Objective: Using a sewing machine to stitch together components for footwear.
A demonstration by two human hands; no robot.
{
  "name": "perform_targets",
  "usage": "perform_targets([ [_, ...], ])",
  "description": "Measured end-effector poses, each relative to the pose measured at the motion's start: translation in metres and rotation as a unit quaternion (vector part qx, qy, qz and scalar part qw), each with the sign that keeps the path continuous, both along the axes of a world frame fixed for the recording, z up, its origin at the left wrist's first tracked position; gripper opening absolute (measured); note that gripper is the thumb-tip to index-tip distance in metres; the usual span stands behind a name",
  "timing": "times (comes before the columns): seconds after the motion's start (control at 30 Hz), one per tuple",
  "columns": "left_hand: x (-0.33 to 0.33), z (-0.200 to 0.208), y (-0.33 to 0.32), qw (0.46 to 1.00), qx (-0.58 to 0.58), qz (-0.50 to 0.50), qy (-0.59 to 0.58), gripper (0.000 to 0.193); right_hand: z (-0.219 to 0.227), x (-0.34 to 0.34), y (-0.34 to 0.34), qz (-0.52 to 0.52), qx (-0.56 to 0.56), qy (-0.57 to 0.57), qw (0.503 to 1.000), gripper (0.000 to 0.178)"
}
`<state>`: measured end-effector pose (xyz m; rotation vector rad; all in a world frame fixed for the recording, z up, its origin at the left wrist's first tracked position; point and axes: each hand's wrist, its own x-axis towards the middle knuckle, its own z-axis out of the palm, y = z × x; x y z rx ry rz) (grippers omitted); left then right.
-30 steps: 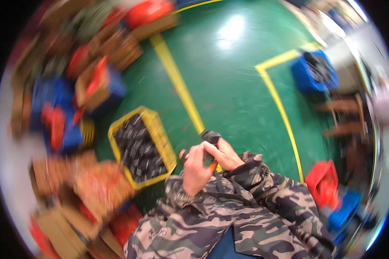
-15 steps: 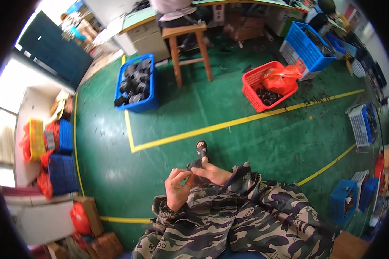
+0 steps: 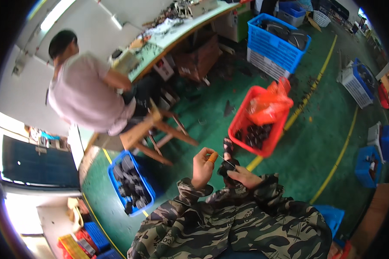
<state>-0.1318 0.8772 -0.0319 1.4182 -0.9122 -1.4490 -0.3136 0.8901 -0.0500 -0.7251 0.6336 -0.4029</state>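
In front of my camouflage-sleeved body, my left hand [image 3: 202, 168] is raised, its fingers pinched together. An orange cover [image 3: 212, 157] sits on one of its fingertips. From these fingers a thin pale thread [image 3: 227, 161] runs tight toward my right hand [image 3: 246, 177]. That hand is closed on a small black piece [image 3: 226, 167], whose exact kind I cannot make out. Below and beyond the hands shows a foot in a dark sandal [image 3: 227, 146], beside the red basket [image 3: 232, 131] that holds dark pieces and an orange-red plastic bag [image 3: 265, 107].
A blue basket [image 3: 151, 195] of dark pieces stands at left. Beyond it a person in a pale shirt [image 3: 84, 93] sits on a wooden stool [image 3: 138, 131] at a long workbench [image 3: 166, 39]. Stacked blue and white baskets [image 3: 270, 60] stand farther back; more line the right side.
The view has swung, bringing the seated person and red basket closer to the middle. My hands have drawn apart, and a taut thread now shows between them.
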Motion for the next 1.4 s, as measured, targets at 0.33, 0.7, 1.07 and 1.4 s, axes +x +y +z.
perform_targets([
  [0.33,0.075,0.010,-0.329,0.983,-0.124,0.132,-0.022,0.007,0.034,-0.034,-0.303,-0.032,-0.393,0.446,0.803,0.071],
  [0.7,0.212,-0.091,-0.629,0.866,-0.020,-0.053,-0.497,0.021,-0.057,0.115,-0.633,0.041,-0.525,0.454,0.719,0.076],
  [1.07,0.240,-0.104,-0.752,0.852,-0.053,0.106,-0.509,0.021,-0.094,0.241,-0.855,0.241,-0.669,0.439,0.549,0.061],
  [1.4,0.145,-0.099,-0.751,0.778,-0.051,0.193,-0.595,0.047,-0.030,0.201,-0.893,0.192,-0.722,0.171,0.643,0.069],
])
